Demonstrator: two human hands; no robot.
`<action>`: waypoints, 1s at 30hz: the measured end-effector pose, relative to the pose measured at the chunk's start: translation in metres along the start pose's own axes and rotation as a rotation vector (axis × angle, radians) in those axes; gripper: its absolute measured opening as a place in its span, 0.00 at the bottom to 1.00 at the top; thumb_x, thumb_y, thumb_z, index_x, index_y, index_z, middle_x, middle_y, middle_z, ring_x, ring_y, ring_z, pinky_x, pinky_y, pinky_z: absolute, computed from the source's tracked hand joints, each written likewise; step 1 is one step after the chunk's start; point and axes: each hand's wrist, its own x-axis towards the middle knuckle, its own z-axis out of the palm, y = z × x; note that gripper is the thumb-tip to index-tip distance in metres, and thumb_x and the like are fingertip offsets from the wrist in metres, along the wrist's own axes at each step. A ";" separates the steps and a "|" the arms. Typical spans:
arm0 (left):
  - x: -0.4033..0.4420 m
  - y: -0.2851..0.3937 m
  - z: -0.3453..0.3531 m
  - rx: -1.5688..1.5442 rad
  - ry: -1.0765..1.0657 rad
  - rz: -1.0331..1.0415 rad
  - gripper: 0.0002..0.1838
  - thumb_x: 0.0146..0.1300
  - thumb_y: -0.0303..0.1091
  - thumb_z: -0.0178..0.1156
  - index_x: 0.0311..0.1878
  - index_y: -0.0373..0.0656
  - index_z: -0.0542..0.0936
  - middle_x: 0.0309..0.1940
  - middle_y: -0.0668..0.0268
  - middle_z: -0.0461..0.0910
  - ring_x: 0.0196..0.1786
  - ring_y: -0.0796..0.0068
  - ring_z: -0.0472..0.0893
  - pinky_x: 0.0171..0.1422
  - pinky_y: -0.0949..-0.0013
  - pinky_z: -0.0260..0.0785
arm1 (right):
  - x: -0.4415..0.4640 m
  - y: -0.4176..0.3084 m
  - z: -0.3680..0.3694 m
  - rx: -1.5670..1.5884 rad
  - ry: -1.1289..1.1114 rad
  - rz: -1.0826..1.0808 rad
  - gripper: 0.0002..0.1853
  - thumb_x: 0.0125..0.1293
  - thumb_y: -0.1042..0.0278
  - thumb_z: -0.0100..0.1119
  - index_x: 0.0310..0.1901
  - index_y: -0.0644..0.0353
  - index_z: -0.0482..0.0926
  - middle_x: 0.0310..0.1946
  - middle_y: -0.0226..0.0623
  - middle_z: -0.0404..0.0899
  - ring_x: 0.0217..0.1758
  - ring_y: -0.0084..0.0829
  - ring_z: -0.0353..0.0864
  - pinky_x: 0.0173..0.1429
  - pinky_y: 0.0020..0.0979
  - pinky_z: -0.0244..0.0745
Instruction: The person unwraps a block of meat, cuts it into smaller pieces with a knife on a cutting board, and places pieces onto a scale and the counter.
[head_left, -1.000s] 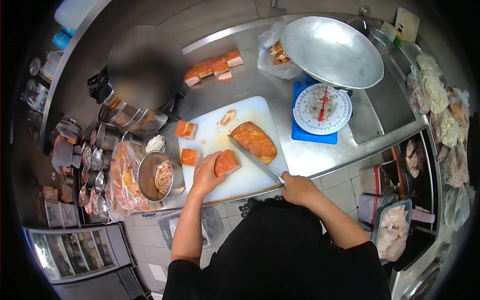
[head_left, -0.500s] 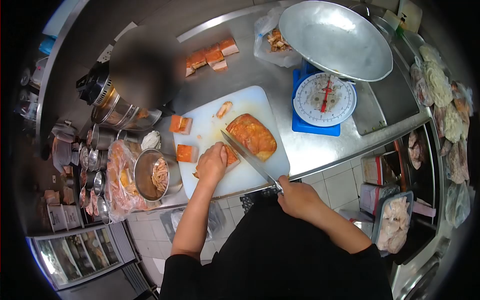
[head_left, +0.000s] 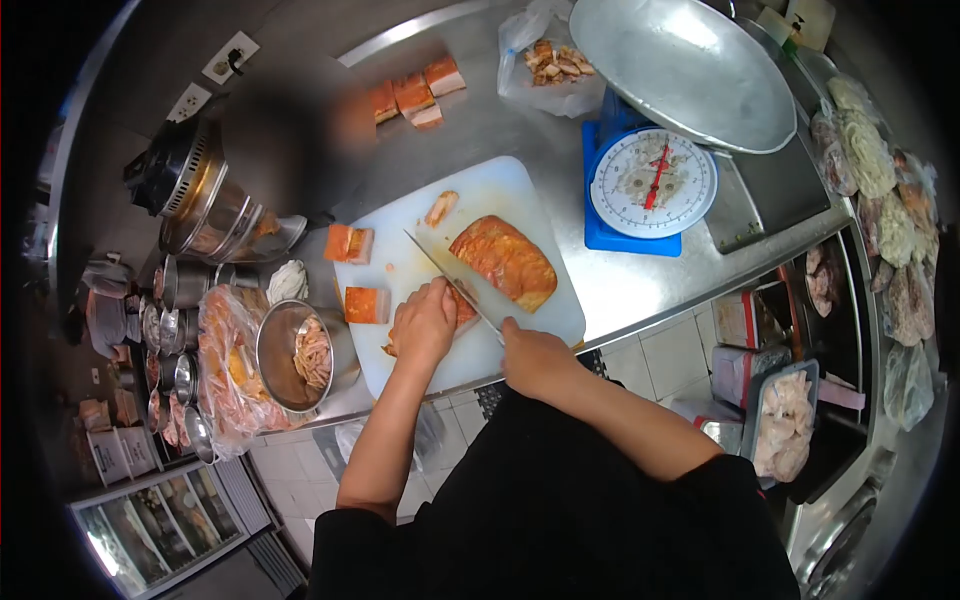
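My right hand (head_left: pixel 538 358) grips the handle of a long knife (head_left: pixel 450 278). The blade runs up and to the left, alongside the fingers of my left hand (head_left: pixel 424 322). Under those curled fingers is a piece of roast pork (head_left: pixel 465 312), partly covered by the hand. A larger browned slab of roast pork (head_left: pixel 506 264) lies just right of the blade on the white cutting board (head_left: pixel 558 325). Farther up the board is a small strip of meat (head_left: pixel 441 208). Two pork chunks, an upper one (head_left: pixel 349 244) and a lower one (head_left: pixel 367 305), rest at the board's left edge.
A blue dial scale (head_left: pixel 632 242) with a big metal pan (head_left: pixel 690 70) stands at upper right, beside a plastic bag of meat pieces (head_left: pixel 550 65). More pork blocks (head_left: pixel 412 95) lie at the back. A steel pot (head_left: pixel 342 372) of meat strips adjoins the board's left.
The knife and my right hand have shifted left, bringing the blade closer to my left hand and away from the larger slab. My left hand keeps its hold on the pork piece.
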 end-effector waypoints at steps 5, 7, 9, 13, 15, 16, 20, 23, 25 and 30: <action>-0.001 0.000 0.001 -0.010 0.026 -0.003 0.10 0.75 0.37 0.50 0.50 0.44 0.78 0.40 0.55 0.84 0.46 0.50 0.83 0.51 0.47 0.73 | 0.011 0.002 -0.013 0.041 0.061 -0.002 0.16 0.67 0.72 0.49 0.54 0.70 0.72 0.41 0.64 0.85 0.47 0.58 0.88 0.54 0.53 0.80; -0.003 -0.002 -0.005 -0.096 -0.057 -0.084 0.18 0.76 0.44 0.53 0.57 0.42 0.78 0.50 0.50 0.84 0.53 0.45 0.82 0.58 0.47 0.72 | 0.001 0.012 -0.022 0.008 0.076 -0.008 0.17 0.67 0.72 0.49 0.55 0.69 0.72 0.41 0.62 0.86 0.47 0.57 0.88 0.55 0.53 0.80; -0.011 -0.006 -0.016 -0.071 -0.036 -0.059 0.23 0.74 0.49 0.56 0.61 0.41 0.77 0.53 0.50 0.83 0.56 0.46 0.81 0.61 0.49 0.71 | -0.009 0.016 -0.032 -0.018 0.086 0.030 0.18 0.68 0.71 0.49 0.56 0.68 0.73 0.42 0.59 0.86 0.49 0.56 0.87 0.57 0.51 0.79; -0.034 -0.012 -0.038 0.010 -0.145 -0.019 0.41 0.63 0.60 0.68 0.70 0.39 0.73 0.58 0.50 0.80 0.62 0.49 0.79 0.68 0.52 0.67 | -0.023 0.026 -0.038 -0.067 0.052 0.057 0.17 0.67 0.71 0.49 0.57 0.66 0.73 0.44 0.60 0.86 0.51 0.56 0.87 0.58 0.51 0.78; -0.039 -0.015 -0.033 0.026 -0.219 -0.043 0.43 0.61 0.61 0.69 0.71 0.39 0.72 0.57 0.49 0.80 0.62 0.49 0.78 0.68 0.53 0.67 | -0.021 0.026 -0.037 -0.051 0.034 0.075 0.18 0.67 0.70 0.49 0.57 0.66 0.73 0.45 0.59 0.86 0.53 0.55 0.86 0.59 0.51 0.78; -0.038 -0.015 -0.021 0.039 -0.110 -0.015 0.44 0.60 0.61 0.71 0.71 0.40 0.72 0.56 0.49 0.80 0.61 0.49 0.78 0.68 0.52 0.67 | -0.020 0.029 -0.036 -0.059 0.038 0.067 0.18 0.67 0.70 0.49 0.57 0.66 0.73 0.45 0.59 0.86 0.53 0.55 0.86 0.59 0.51 0.78; -0.026 -0.002 -0.034 -0.033 -0.164 -0.030 0.44 0.66 0.62 0.65 0.75 0.39 0.69 0.61 0.49 0.79 0.67 0.53 0.77 0.72 0.54 0.67 | -0.020 0.033 -0.037 -0.076 0.031 0.047 0.19 0.67 0.69 0.52 0.57 0.66 0.73 0.47 0.59 0.86 0.54 0.56 0.86 0.62 0.51 0.77; -0.004 -0.034 -0.034 -0.531 -0.373 -0.122 0.41 0.77 0.65 0.48 0.78 0.39 0.66 0.71 0.51 0.75 0.75 0.60 0.71 0.79 0.59 0.61 | -0.016 0.039 -0.032 -0.096 0.032 0.050 0.20 0.67 0.66 0.55 0.57 0.66 0.72 0.46 0.59 0.86 0.53 0.57 0.85 0.61 0.52 0.77; 0.011 -0.052 -0.034 -0.785 -0.459 -0.121 0.40 0.80 0.65 0.39 0.78 0.40 0.65 0.74 0.54 0.71 0.78 0.63 0.67 0.82 0.61 0.56 | -0.014 0.040 -0.030 -0.107 0.041 0.038 0.20 0.67 0.63 0.58 0.56 0.66 0.70 0.45 0.58 0.86 0.52 0.57 0.85 0.60 0.53 0.78; 0.028 -0.072 -0.026 -1.215 -0.637 -0.109 0.41 0.82 0.65 0.27 0.78 0.39 0.66 0.78 0.60 0.66 0.84 0.67 0.57 0.87 0.64 0.45 | -0.015 0.038 -0.028 -0.121 0.054 0.082 0.21 0.67 0.62 0.59 0.57 0.65 0.70 0.45 0.60 0.85 0.51 0.58 0.86 0.59 0.53 0.79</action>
